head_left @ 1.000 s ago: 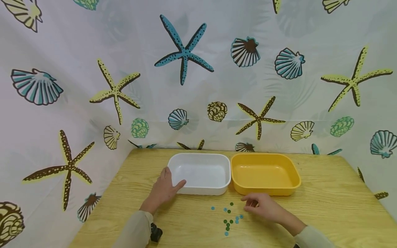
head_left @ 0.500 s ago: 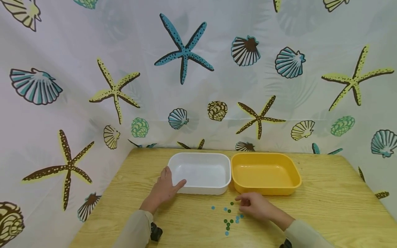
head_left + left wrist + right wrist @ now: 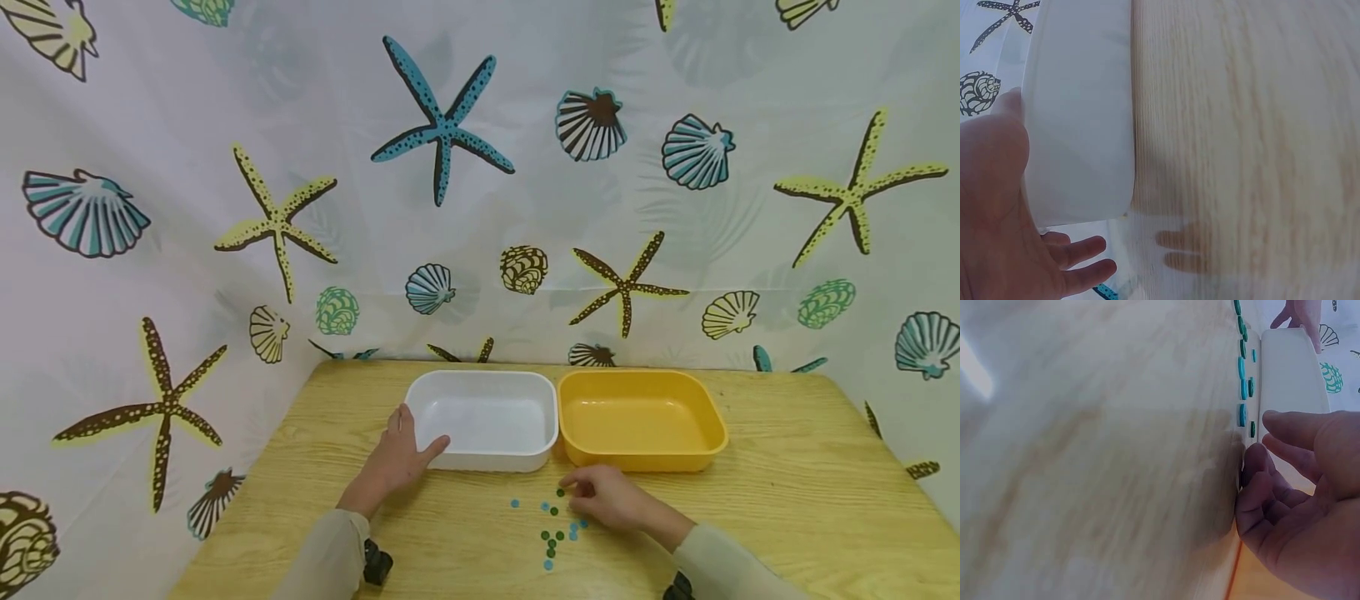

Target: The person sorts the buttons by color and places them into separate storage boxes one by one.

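Observation:
My left hand grips the near left corner of a white plastic tub, with its thumb over the front rim and its fingers at the left end. The left wrist view shows the thumb on the rim and two fingers extending past the end wall. My right hand is low over the table, in front of a yellow tub. Its index fingertip is right at a small green button-like disc. In the right wrist view its thumb and index finger stand slightly apart, nothing visible between them, while the other fingers curl.
Several small blue and green discs lie scattered on the wooden table, left of and nearer than my right hand. The two tubs stand side by side near the back edge. A patterned curtain hangs behind and along both sides.
My right hand has moved left, from beside the discs to the green disc closest to the tubs. The left hand stays on the white tub, and the discs lie as before.

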`<action>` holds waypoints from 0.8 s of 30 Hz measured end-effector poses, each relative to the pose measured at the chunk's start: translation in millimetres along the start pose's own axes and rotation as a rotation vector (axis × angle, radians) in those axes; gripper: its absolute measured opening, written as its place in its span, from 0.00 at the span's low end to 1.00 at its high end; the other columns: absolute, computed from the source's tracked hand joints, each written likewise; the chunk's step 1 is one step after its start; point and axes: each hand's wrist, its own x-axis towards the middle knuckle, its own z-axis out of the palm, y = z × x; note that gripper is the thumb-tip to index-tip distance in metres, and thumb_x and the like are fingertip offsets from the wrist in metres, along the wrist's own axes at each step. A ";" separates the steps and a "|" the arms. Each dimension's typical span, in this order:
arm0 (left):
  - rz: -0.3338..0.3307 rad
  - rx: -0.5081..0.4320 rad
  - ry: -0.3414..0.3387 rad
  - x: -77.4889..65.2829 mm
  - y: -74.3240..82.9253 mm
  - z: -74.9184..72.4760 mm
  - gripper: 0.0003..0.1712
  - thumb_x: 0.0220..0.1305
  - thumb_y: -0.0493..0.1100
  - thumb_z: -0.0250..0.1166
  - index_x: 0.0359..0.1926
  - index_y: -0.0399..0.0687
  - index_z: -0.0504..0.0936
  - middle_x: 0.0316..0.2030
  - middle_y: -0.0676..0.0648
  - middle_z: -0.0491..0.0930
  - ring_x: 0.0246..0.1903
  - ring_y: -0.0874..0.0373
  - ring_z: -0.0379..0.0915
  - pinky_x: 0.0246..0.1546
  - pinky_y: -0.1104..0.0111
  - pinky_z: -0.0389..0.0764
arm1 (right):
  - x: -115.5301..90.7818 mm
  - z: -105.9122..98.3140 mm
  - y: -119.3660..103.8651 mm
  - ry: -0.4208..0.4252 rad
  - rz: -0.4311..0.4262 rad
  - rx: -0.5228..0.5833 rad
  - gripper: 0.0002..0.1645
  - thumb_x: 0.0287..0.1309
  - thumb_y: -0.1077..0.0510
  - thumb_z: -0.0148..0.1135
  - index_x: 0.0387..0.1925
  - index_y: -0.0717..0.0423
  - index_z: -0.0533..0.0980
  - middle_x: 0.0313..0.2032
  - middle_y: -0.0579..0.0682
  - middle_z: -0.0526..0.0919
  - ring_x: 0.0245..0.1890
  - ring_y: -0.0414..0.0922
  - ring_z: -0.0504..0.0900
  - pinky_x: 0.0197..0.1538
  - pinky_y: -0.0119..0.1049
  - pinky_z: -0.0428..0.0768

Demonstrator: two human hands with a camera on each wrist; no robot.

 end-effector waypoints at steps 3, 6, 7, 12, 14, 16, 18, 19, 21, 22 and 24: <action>0.006 -0.013 0.001 -1.2 1.0 -0.7 0.64 0.60 0.73 0.50 0.70 0.25 0.33 0.69 0.26 0.37 0.65 0.31 0.48 0.60 0.45 0.58 | 2.3 -0.3 -0.6 -0.007 0.010 -0.014 0.16 0.59 0.60 0.62 0.49 0.58 0.79 0.29 0.41 0.76 0.30 0.39 0.71 0.34 0.32 0.71; 0.012 -0.030 -0.002 -1.8 1.4 -0.9 0.65 0.60 0.73 0.51 0.70 0.25 0.32 0.69 0.26 0.37 0.65 0.31 0.49 0.60 0.45 0.59 | 3.4 -0.8 -1.4 -0.016 0.008 -0.017 0.15 0.59 0.61 0.63 0.48 0.59 0.80 0.28 0.41 0.76 0.29 0.39 0.71 0.33 0.32 0.70; 0.013 -0.035 -0.004 -2.1 1.6 -1.1 0.65 0.60 0.73 0.51 0.70 0.25 0.32 0.69 0.26 0.37 0.65 0.31 0.49 0.60 0.45 0.59 | 3.5 -1.0 -1.8 -0.018 0.006 -0.019 0.15 0.59 0.61 0.63 0.48 0.59 0.80 0.28 0.41 0.76 0.29 0.39 0.71 0.33 0.32 0.70; 0.018 -0.025 0.002 -1.7 0.8 -1.3 0.65 0.60 0.73 0.52 0.70 0.25 0.33 0.69 0.26 0.38 0.64 0.31 0.51 0.59 0.46 0.61 | 3.6 -0.8 -3.2 -0.016 -0.011 -0.027 0.11 0.58 0.62 0.63 0.43 0.58 0.82 0.26 0.40 0.76 0.27 0.38 0.70 0.32 0.32 0.69; 0.023 -0.017 0.007 -1.3 0.3 -1.4 0.64 0.60 0.72 0.52 0.69 0.24 0.33 0.69 0.25 0.39 0.63 0.31 0.52 0.59 0.46 0.61 | 3.6 -0.5 -3.3 -0.013 -0.013 -0.019 0.09 0.58 0.63 0.63 0.41 0.58 0.82 0.26 0.40 0.76 0.26 0.37 0.70 0.31 0.32 0.69; 0.031 -0.011 0.013 -1.2 -0.1 -1.7 0.64 0.61 0.71 0.53 0.69 0.23 0.34 0.68 0.24 0.39 0.63 0.31 0.53 0.58 0.46 0.62 | 3.3 -0.2 -3.3 -0.010 -0.018 -0.010 0.08 0.57 0.63 0.63 0.40 0.58 0.82 0.25 0.41 0.76 0.26 0.37 0.70 0.30 0.31 0.69; 0.032 -0.009 0.013 -1.6 -0.3 -1.8 0.64 0.61 0.71 0.53 0.69 0.23 0.34 0.68 0.24 0.40 0.63 0.31 0.53 0.59 0.47 0.62 | 3.3 0.2 -2.6 -0.007 -0.024 -0.005 0.08 0.57 0.64 0.63 0.38 0.57 0.83 0.25 0.41 0.77 0.25 0.37 0.70 0.29 0.31 0.69; 0.033 -0.011 0.011 -2.0 -0.2 -1.9 0.64 0.60 0.71 0.53 0.69 0.23 0.34 0.68 0.24 0.40 0.63 0.31 0.53 0.59 0.47 0.62 | 3.0 0.3 -2.3 -0.004 -0.030 -0.002 0.07 0.56 0.64 0.63 0.38 0.57 0.83 0.24 0.41 0.77 0.25 0.37 0.70 0.29 0.30 0.69; 0.034 -0.011 0.008 -2.4 -0.6 -2.0 0.64 0.60 0.72 0.52 0.69 0.23 0.34 0.68 0.24 0.40 0.63 0.31 0.54 0.59 0.47 0.62 | 2.9 0.7 -1.6 -0.002 -0.036 0.001 0.06 0.56 0.65 0.63 0.36 0.57 0.83 0.23 0.41 0.76 0.24 0.36 0.70 0.29 0.30 0.69; 0.031 -0.011 0.002 -2.6 -0.7 -2.0 0.64 0.60 0.72 0.52 0.69 0.24 0.34 0.68 0.24 0.39 0.63 0.31 0.53 0.59 0.47 0.62 | 2.9 0.9 -1.2 -0.001 -0.038 0.006 0.06 0.56 0.65 0.63 0.35 0.56 0.83 0.23 0.41 0.76 0.24 0.36 0.70 0.28 0.30 0.69; 0.031 -0.014 0.000 -2.7 -0.6 -2.2 0.64 0.60 0.72 0.52 0.69 0.24 0.34 0.68 0.24 0.39 0.63 0.31 0.53 0.59 0.47 0.62 | 3.0 1.1 -0.7 -0.001 -0.038 0.014 0.05 0.55 0.65 0.64 0.34 0.56 0.83 0.22 0.41 0.76 0.23 0.35 0.69 0.28 0.29 0.69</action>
